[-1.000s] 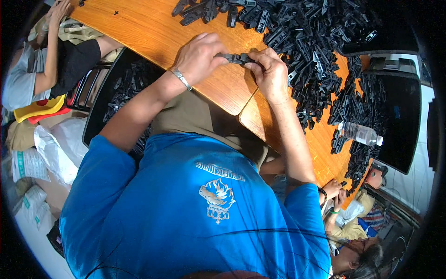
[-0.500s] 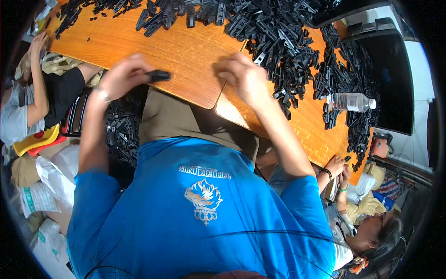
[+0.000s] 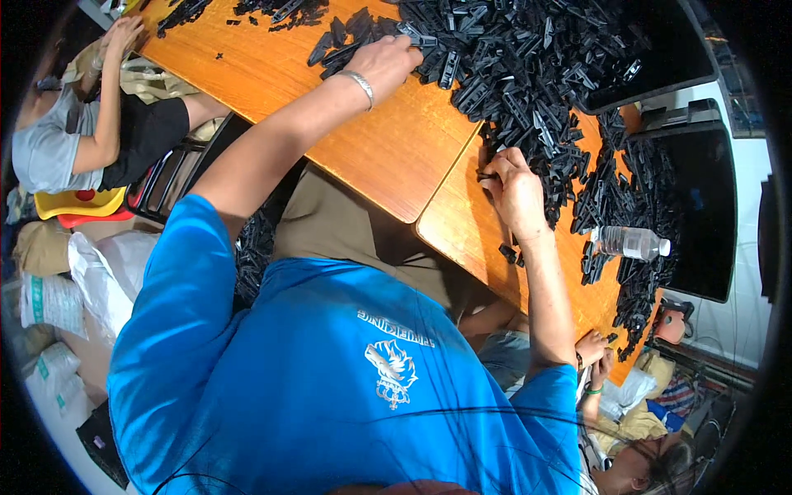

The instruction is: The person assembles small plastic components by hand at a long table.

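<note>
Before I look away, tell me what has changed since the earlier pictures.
The left hand has moved forward to the pile of black parts; the black piece it held half a second ago no longer shows in it. The right hand has moved rightward and now pinches a small dark piece. The clear bottle still lies on its side.

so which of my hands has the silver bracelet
The left hand, at the edge of the big black pile: the bracelet rings its wrist. The right hand, pinching a dark piece, wears none.
</note>
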Tool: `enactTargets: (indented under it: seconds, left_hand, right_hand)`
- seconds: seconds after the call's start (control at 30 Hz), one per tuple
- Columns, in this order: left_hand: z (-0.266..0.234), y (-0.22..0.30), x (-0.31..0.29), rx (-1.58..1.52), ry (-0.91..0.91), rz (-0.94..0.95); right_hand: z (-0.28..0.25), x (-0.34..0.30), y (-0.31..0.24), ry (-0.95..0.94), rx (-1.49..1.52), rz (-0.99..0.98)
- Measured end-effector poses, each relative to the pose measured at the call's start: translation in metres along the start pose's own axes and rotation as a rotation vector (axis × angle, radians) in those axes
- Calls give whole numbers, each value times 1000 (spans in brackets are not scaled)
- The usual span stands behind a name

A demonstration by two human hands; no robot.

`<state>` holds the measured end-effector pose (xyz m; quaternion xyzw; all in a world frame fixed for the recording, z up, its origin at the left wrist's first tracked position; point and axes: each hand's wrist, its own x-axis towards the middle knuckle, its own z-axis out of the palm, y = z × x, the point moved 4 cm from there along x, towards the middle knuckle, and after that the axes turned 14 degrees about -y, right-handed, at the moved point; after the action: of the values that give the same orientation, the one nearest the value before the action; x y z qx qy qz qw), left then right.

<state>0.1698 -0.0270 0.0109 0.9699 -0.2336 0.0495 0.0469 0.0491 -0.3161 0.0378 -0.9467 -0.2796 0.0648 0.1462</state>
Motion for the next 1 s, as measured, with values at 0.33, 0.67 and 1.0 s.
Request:
enactTargets:
  seconds: [0.33,0.67,1.0]
  left_hand:
    - [2,12,-43,-219,-63,85]
    - [5,37,-130,-643,163,86]
    - [9,24,-139,-517,196,-11]
  right_hand:
    - [53,22,-47,151,661,95]
    - [50,23,-82,238,152,-63]
    - [40,61,-93,325,129,-63]
